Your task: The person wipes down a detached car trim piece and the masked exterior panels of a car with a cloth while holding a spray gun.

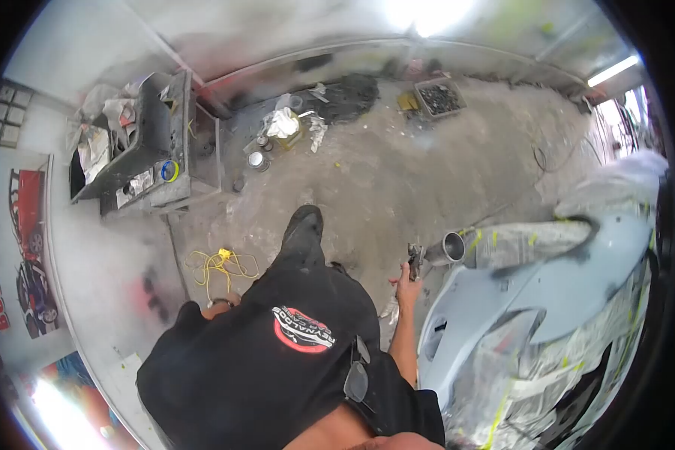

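Observation:
My right hand (407, 289) is closed around a spray gun (417, 260) whose round grey cup (451, 248) points outward. The gun is beside a car's pale grey-blue front panel (532, 296), with a gap between them. Plastic sheeting (502, 360) and yellow-green tape cover the car's neighbouring parts. On the other side, my left hand (223, 304) hangs low by my body, mostly hidden by the black shirt (277, 352), so its fingers do not show clearly. A yellow cord (223, 262) lies coiled on the floor just beyond it. Sunglasses (357, 381) hang from the shirt's collar.
A grey workbench (169, 127) with crumpled paper and a blue-yellow tape roll (170, 171) stands at left. Cans (257, 160) and rags are on the floor beside it. A bin (439, 97) sits by the back wall. A hose (540, 159) lies far right.

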### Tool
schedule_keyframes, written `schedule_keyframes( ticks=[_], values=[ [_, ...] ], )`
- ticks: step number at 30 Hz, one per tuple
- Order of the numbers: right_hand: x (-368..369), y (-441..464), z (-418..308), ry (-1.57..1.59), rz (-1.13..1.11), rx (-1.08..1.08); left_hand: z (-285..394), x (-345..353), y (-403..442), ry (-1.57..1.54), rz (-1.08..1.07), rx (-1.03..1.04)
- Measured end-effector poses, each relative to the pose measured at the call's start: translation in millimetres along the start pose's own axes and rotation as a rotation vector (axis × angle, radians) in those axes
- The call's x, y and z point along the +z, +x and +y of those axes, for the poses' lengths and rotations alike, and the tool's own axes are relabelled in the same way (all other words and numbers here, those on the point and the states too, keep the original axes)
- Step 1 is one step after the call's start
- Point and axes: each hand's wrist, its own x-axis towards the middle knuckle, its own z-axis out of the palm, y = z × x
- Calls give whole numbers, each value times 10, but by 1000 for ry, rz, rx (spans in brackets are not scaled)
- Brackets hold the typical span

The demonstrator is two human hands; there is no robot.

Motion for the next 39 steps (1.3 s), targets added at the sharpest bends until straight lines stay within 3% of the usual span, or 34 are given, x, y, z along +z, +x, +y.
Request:
schedule_keyframes(
  ticks=[1, 3, 6, 8, 10, 11, 12, 13, 16, 18, 19, 21, 24, 27, 28, 31, 32, 36, 39],
  values=[
    [420, 169, -431, -55, -35, -40, 113, -10, -40, -37, -7, -3],
    [682, 644, -395, -153, -160, -141, 518, 114, 36, -66, 32, -6],
    [1000, 1101, -483, -485, -230, -602, 1223, -112, 427, -22, 129, 46],
    [1343, 1232, -622, -526, -276, -457, 1722, -587, 856, -8, 173, 189],
    [1598, 1248, -839, -540, -323, -304, 2210, -1219, 1223, -160, 80, 444],
    [1771, 1273, -990, -443, -318, -238, 2554, -1590, 1176, -94, 111, 464],
    [1937, 1348, -1094, -346, -311, -177, 2866, -1846, 1234, -144, 109, 642],
    [2075, 1417, -1174, -248, -300, -111, 3291, -2274, 1036, -132, -31, 644],
    [2388, 1713, -1411, -308, -285, -300, 4268, -2715, 846, -198, -236, 803],
    [2612, 1767, -1978, -361, -341, -395, 4834, -2684, 750, -258, -367, 899],
    [2708, 1819, -2195, -388, -374, -445, 5129, -2738, 644, -276, -445, 891],
    [2819, 2058, -2185, -369, -472, -508, 5611, -2625, 663, -445, -598, 650],
    [2909, 2389, -2229, -347, -592, -499, 5913, -2606, 670, -924, -729, 540],
    [2903, 2888, -2295, -396, -755, -513, 6153, -2541, 812, -1159, -814, 319],
    [2934, 3069, -2396, -466, -803, -509, 6299, -2679, 722, -1163, -721, 240],
    [2977, 3619, -2753, -700, -968, -391, 6678, -2639, 956, -1297, -763, 83],
    [3016, 3824, -2748, -726, -955, -407, 6709, -2290, 1325, -1310, -734, 74],
    [3246, 4774, -2420, -938, -961, -377, 7004, -2534, 1496, -834, -296, 313],
    [3453, 5587, -1919, -1085, -930, -336, 6411, -2264, 1815, -416, -85, 428]
  ],
)
